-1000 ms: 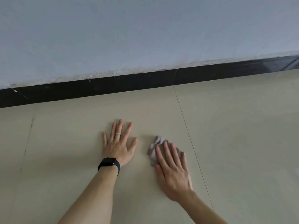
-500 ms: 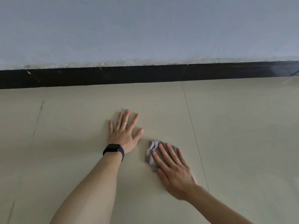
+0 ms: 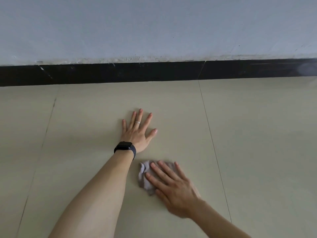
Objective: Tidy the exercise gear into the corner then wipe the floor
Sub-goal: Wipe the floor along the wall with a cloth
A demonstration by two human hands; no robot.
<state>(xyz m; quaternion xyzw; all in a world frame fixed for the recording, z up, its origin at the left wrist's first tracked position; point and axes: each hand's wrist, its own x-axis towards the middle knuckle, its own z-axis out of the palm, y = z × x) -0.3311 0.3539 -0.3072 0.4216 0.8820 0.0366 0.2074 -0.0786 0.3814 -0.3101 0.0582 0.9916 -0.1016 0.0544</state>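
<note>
Beige floor tiles [image 3: 257, 134] meet a black skirting board [image 3: 120, 73] across the upper frame. My left hand [image 3: 137, 134] braces mid-frame, fingers spread; my right hand [image 3: 173, 186] presses flat on a crumpled grey cloth [image 3: 143, 179], lower centre. Bunched fabric could slip from under my palm.

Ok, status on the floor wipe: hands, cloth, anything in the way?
Left hand flat on beige tiled floor, bracing. Right hand open, pressing crumpled grey cloth onto tile. Only black skirting board ahead.
</note>
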